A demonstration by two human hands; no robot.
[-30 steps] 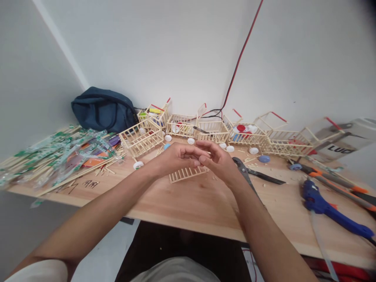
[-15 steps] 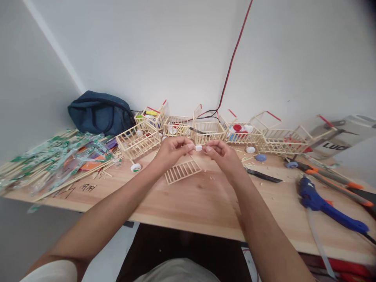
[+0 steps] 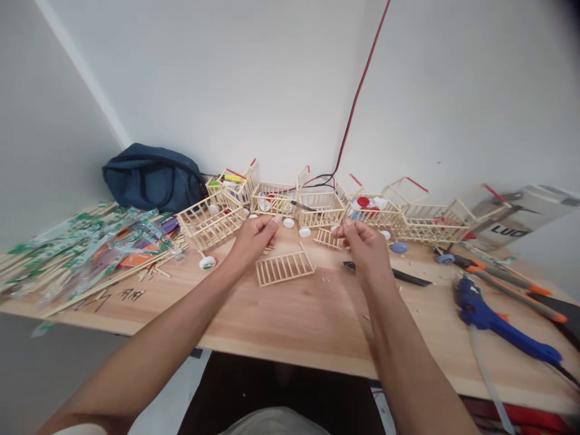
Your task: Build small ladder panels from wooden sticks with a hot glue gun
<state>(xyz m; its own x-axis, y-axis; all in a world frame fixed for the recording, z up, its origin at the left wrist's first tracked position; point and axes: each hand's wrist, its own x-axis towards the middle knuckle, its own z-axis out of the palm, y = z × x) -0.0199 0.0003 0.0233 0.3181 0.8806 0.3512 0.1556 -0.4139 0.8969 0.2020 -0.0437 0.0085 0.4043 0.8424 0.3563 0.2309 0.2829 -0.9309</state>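
Note:
My left hand [image 3: 257, 240] hovers above the table with thumb and fingertips pinched together. Whatever may be between them is too small to make out. Farther right, my right hand [image 3: 368, 244] also has its thumb and fingers pinched, and I cannot see what they hold, if anything. Between and below the hands lies a flat stick grid [image 3: 285, 267]. A smaller stick grid [image 3: 327, 239] lies beside my right fingertips. White bottle caps [image 3: 304, 232] sit under the middle miniature stick cart [image 3: 321, 208]. A black-handled cutter [image 3: 408, 278] lies partly behind my right wrist.
Other small stick carts [image 3: 212, 220] with red handles line the wall. Wrapped chopsticks [image 3: 67, 248] and a blue pouch [image 3: 154, 178] are at left. A blue glue gun [image 3: 502, 329], orange-handled pliers [image 3: 512, 284] and a labelled bag [image 3: 521, 217] are at right.
My hands have moved apart, the left one to the left and the right one to the right. The small grid and more of the cutter now show between them.

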